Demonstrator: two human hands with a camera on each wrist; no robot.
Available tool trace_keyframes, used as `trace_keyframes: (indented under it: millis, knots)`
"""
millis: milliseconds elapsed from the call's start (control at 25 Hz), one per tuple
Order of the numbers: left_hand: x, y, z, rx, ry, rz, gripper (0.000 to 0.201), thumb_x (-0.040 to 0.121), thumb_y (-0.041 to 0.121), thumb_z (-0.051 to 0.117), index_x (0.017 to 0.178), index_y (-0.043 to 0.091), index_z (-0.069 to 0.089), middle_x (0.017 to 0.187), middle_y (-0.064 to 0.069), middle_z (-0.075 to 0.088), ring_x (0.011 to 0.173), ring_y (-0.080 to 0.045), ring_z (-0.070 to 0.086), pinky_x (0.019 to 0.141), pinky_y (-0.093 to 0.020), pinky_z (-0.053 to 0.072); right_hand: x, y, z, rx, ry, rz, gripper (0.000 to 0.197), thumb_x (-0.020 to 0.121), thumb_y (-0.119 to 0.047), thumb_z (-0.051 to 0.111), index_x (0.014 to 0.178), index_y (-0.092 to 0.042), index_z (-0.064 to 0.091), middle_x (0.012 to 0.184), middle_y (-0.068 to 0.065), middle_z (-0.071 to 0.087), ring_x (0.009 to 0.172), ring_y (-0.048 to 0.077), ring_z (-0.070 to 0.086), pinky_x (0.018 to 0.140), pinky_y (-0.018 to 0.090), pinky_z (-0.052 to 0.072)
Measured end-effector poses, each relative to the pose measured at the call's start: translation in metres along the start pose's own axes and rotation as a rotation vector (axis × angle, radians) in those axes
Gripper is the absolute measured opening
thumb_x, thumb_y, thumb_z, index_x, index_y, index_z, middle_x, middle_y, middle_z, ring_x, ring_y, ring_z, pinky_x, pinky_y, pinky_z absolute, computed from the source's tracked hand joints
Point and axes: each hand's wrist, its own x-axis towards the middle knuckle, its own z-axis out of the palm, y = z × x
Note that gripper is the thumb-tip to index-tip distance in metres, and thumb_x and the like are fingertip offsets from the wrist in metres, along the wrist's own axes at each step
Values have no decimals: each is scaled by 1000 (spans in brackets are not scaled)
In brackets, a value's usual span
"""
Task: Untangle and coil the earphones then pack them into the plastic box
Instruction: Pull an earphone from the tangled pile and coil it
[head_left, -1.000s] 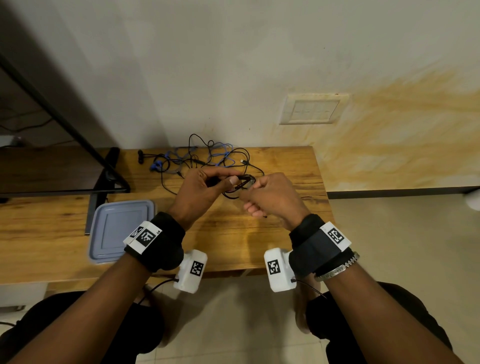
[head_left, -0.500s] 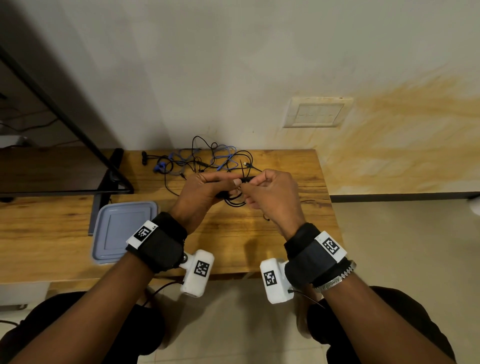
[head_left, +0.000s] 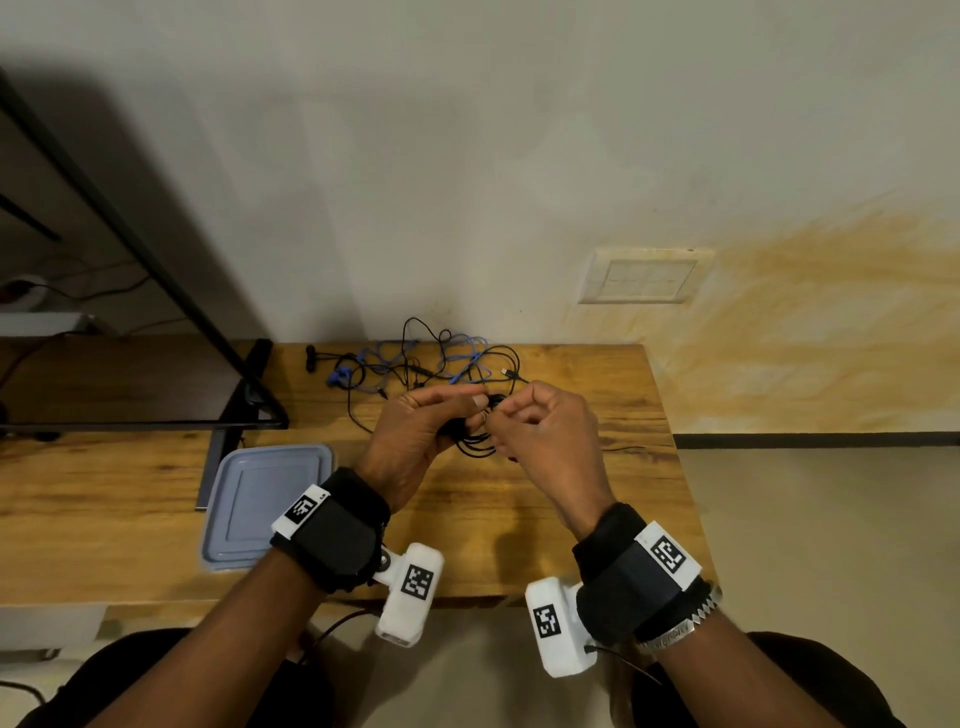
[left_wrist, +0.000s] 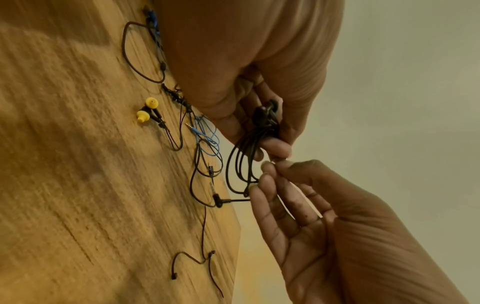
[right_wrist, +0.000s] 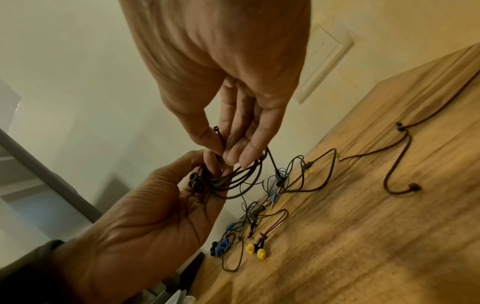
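Note:
My left hand (head_left: 457, 415) grips a coiled black earphone (head_left: 475, 447) above the middle of the wooden table (head_left: 597, 509). The loops (left_wrist: 241, 160) hang below its fingers, with the earbuds (left_wrist: 265, 112) tucked in the palm. My right hand (head_left: 506, 415) meets it from the right. In the right wrist view, its thumb and fingertips (right_wrist: 233, 154) pinch a thin black cable tie (right_wrist: 219, 135) against the coil (right_wrist: 239, 179). The plastic box (head_left: 265, 499) lies shut under its bluish lid at the table's left.
A tangle of blue and black earphones (head_left: 415, 364) lies by the wall behind my hands. Yellow-tipped earbuds (right_wrist: 255, 251) sit among them. Loose dark ties (right_wrist: 400, 160) lie on the wood to the right. A black stand foot (head_left: 244, 395) borders the box.
My right hand has come up from below the coil to meet the left thumb. The coil is held a little further from me.

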Motion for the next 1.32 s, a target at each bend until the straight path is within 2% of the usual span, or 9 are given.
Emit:
trace_keyframes:
  millis: [160, 360, 440, 560, 680, 840, 1080, 1160, 1320]
  knots:
    - [2, 3, -3, -28, 43, 14, 31, 87, 5, 79, 117, -2, 77, 96, -14, 79, 88, -22, 72, 83, -27, 63, 0, -2, 3, 76, -33, -12, 11, 86, -28, 88, 92, -25, 80, 84, -4, 81, 82, 12, 78, 81, 40, 67]
    - [3, 8, -4, -58, 99, 24, 42, 89, 3, 77, 130, 12, 73, 95, -11, 75, 76, -16, 71, 58, -19, 54, 1, 0, 3, 250, -59, 37, 14, 86, -29, 88, 99, -25, 85, 89, -4, 82, 84, 13, 75, 78, 32, 64]
    - [3, 8, -4, -38, 91, 28, 40, 88, 5, 78, 127, 13, 75, 98, -13, 78, 77, -17, 72, 61, -21, 55, 2, -1, 2, 232, -80, 39, 13, 86, -30, 88, 98, -24, 86, 90, -4, 82, 84, 9, 73, 80, 34, 63]
    - [4, 6, -6, 10, 69, 49, 32, 83, 7, 80, 114, 5, 80, 101, -16, 80, 81, -18, 73, 78, -28, 61, 5, -1, 0, 220, -94, 7, 12, 87, -32, 87, 96, -25, 87, 93, -4, 83, 85, 6, 71, 82, 35, 61]
    - [3, 5, -6, 94, 39, 87, 30, 85, 6, 79, 115, 2, 79, 102, -15, 81, 83, -17, 73, 80, -26, 60, 7, -2, -4, 284, 1, 24, 22, 84, -32, 89, 104, -23, 85, 93, -3, 83, 83, 10, 74, 76, 30, 61]
    - [0, 4, -1, 241, -7, 161, 22, 89, 5, 79, 111, 7, 82, 98, -9, 82, 83, -18, 72, 80, -25, 60, 8, 0, -8, 437, 31, 114, 23, 86, -18, 88, 108, -14, 83, 92, 7, 84, 80, 16, 75, 63, 23, 57]
    - [-1, 2, -1, 409, -72, 208, 27, 90, 10, 80, 117, 6, 80, 107, -7, 83, 95, -27, 76, 88, -33, 63, 10, 5, -10, 349, 62, 31, 26, 87, -12, 86, 113, -11, 82, 97, 3, 84, 88, 14, 81, 77, 24, 63]
    - [-1, 2, -2, 439, -85, 210, 27, 91, 10, 80, 117, 8, 80, 106, -6, 83, 92, -27, 75, 88, -35, 63, 11, 6, -10, 253, 69, -21, 25, 87, -16, 87, 112, -13, 83, 99, -1, 84, 91, 14, 81, 82, 28, 64]
    - [0, 2, -4, 436, -92, 185, 24, 90, 10, 80, 114, 8, 81, 103, -7, 83, 88, -27, 71, 87, -37, 62, 12, 4, -11, 199, 74, -50, 25, 87, -17, 86, 113, -14, 83, 100, -3, 84, 91, 7, 80, 81, 25, 64]
